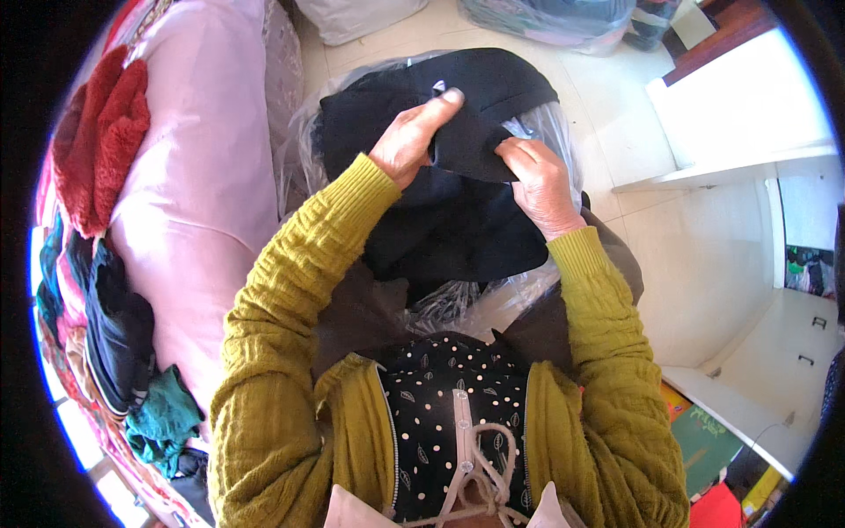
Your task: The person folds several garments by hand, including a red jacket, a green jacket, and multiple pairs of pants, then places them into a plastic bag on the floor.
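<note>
A black fabric garment lies spread over a clear plastic bag between the knees. My left hand grips a folded part of the garment, its thumb on top near a small white tag. The fingers of my right hand pinch the edge of the same black fabric on the other side. A flap of the cloth stretches between both hands. The fingers beneath the fabric are hidden.
At the left stands a bed or sofa under a pink cover, with a red fluffy cloth, dark clothing and a green cloth. Filled plastic bags rest on the tiled floor ahead. A white cabinet is at the right.
</note>
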The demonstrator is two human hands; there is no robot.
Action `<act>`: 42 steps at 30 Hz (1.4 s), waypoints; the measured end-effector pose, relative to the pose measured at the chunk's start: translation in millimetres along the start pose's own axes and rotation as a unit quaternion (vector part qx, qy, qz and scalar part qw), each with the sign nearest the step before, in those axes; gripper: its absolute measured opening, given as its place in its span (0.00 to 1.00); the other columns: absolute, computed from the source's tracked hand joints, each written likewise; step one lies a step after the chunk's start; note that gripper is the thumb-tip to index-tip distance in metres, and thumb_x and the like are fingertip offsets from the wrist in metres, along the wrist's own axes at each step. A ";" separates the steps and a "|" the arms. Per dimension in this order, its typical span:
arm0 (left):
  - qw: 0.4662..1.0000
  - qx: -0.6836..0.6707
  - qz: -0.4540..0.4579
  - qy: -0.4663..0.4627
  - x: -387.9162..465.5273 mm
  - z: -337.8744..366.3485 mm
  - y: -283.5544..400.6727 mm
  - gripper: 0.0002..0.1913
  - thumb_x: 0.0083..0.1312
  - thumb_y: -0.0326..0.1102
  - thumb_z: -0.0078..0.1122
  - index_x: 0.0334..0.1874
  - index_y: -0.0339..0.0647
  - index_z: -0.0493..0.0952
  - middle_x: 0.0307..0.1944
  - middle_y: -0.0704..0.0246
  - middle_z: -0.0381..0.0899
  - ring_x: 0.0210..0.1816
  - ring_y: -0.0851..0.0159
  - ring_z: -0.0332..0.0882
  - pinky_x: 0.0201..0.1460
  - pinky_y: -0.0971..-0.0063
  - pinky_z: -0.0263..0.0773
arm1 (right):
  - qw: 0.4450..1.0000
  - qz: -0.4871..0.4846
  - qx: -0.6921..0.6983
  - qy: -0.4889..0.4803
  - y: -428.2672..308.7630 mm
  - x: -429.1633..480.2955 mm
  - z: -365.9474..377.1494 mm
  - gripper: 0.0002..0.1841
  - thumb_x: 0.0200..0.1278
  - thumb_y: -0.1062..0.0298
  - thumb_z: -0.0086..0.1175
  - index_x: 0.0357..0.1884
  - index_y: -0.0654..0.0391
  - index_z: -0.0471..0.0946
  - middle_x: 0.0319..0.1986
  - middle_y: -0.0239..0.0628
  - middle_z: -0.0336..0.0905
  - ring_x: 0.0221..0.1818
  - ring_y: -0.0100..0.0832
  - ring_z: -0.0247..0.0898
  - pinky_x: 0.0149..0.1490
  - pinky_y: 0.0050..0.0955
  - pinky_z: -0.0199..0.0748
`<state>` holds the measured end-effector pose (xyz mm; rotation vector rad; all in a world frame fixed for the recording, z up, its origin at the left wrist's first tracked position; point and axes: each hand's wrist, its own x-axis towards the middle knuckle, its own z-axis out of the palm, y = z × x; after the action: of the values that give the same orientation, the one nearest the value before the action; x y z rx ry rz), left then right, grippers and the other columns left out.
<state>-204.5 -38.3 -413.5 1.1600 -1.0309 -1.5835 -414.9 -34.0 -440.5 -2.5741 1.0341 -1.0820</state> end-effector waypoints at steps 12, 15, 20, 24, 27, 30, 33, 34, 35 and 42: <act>0.975 -0.207 -0.012 -0.081 3.0 2.5 -19.9 0.20 0.69 0.47 0.46 0.53 0.38 0.71 0.46 0.66 0.76 0.47 0.66 0.75 0.50 0.67 0.72 | 0.945 0.116 0.200 -0.232 4.2 18.5 -8.6 0.33 0.42 0.66 0.62 0.53 0.67 0.66 0.47 0.54 0.71 0.52 0.48 0.69 0.56 0.35 0.66; 0.980 -0.188 -0.027 -0.067 5.0 5.4 -19.8 0.21 0.68 0.49 0.45 0.54 0.39 0.70 0.48 0.66 0.76 0.49 0.65 0.75 0.51 0.64 0.73 | 0.867 0.215 0.374 -0.251 9.8 28.5 -15.3 0.46 0.42 0.50 0.64 0.60 0.70 0.60 0.55 0.52 0.67 0.59 0.40 0.63 0.62 0.31 0.58; 0.972 -0.193 -0.081 -0.107 8.4 15.7 -27.9 0.22 0.69 0.48 0.44 0.55 0.36 0.68 0.48 0.58 0.74 0.49 0.61 0.75 0.51 0.64 0.73 | 0.866 0.273 0.358 -0.219 11.2 29.8 -7.4 0.46 0.42 0.39 0.61 0.57 0.67 0.64 0.50 0.50 0.71 0.55 0.39 0.66 0.57 0.32 0.62; 0.993 -0.061 -0.073 -0.063 10.4 20.2 -29.3 0.16 0.69 0.41 0.44 0.45 0.34 0.72 0.41 0.60 0.77 0.40 0.63 0.78 0.47 0.69 0.74 | 0.846 0.297 0.408 -0.173 8.4 24.8 -8.0 0.41 0.43 0.39 0.62 0.52 0.63 0.69 0.43 0.41 0.72 0.45 0.31 0.68 0.51 0.26 0.64; 0.996 -0.004 -0.084 -0.037 10.0 21.8 -28.8 0.14 0.67 0.40 0.47 0.40 0.34 0.73 0.36 0.63 0.78 0.36 0.66 0.78 0.41 0.73 0.75 | 0.832 0.323 0.426 -0.146 1.4 24.5 -6.3 0.29 0.50 0.48 0.62 0.48 0.60 0.71 0.40 0.35 0.73 0.43 0.27 0.68 0.49 0.24 0.65; 0.993 -0.039 -0.111 -0.012 9.6 19.8 -29.8 0.15 0.66 0.41 0.49 0.40 0.34 0.74 0.33 0.63 0.78 0.33 0.66 0.78 0.37 0.75 0.76 | 0.855 0.310 0.387 -0.152 -7.2 25.8 1.2 0.27 0.53 0.54 0.61 0.51 0.59 0.68 0.41 0.35 0.74 0.44 0.29 0.70 0.51 0.27 0.67; 0.990 -0.028 -0.135 0.023 11.2 15.4 -32.6 0.14 0.64 0.39 0.50 0.39 0.33 0.75 0.31 0.63 0.79 0.30 0.67 0.79 0.34 0.77 0.76 | 0.892 0.252 0.317 -0.199 -11.1 25.4 4.5 0.35 0.53 0.50 0.59 0.60 0.59 0.64 0.48 0.41 0.71 0.51 0.32 0.68 0.57 0.26 0.64; 0.992 0.007 -0.124 0.016 11.6 13.8 -33.8 0.14 0.64 0.39 0.51 0.38 0.32 0.75 0.31 0.64 0.79 0.30 0.67 0.79 0.34 0.77 0.76 | 0.870 0.252 0.389 -0.167 -10.2 25.7 4.5 0.33 0.54 0.54 0.59 0.59 0.61 0.63 0.48 0.40 0.71 0.51 0.31 0.68 0.57 0.26 0.65; 0.993 0.043 -0.112 0.009 11.8 14.0 -35.8 0.13 0.63 0.38 0.52 0.38 0.32 0.76 0.31 0.64 0.79 0.29 0.68 0.78 0.34 0.77 0.76 | 0.835 0.277 0.447 -0.164 -9.4 24.8 3.3 0.32 0.55 0.57 0.59 0.59 0.62 0.63 0.47 0.40 0.71 0.50 0.30 0.68 0.57 0.26 0.65; 0.925 0.368 0.092 -0.013 4.0 20.3 -43.6 0.11 0.55 0.35 0.59 0.28 0.31 0.79 0.20 0.60 0.77 0.24 0.65 0.76 0.29 0.72 0.71 | 0.822 0.373 0.393 -0.175 3.9 23.4 5.4 0.23 0.54 0.68 0.53 0.53 0.65 0.70 0.43 0.38 0.75 0.46 0.28 0.70 0.53 0.23 0.65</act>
<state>-232.6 -28.7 -451.4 1.4654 -1.7818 -1.0741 -401.7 -52.8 -432.7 -1.4134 1.0404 -0.5856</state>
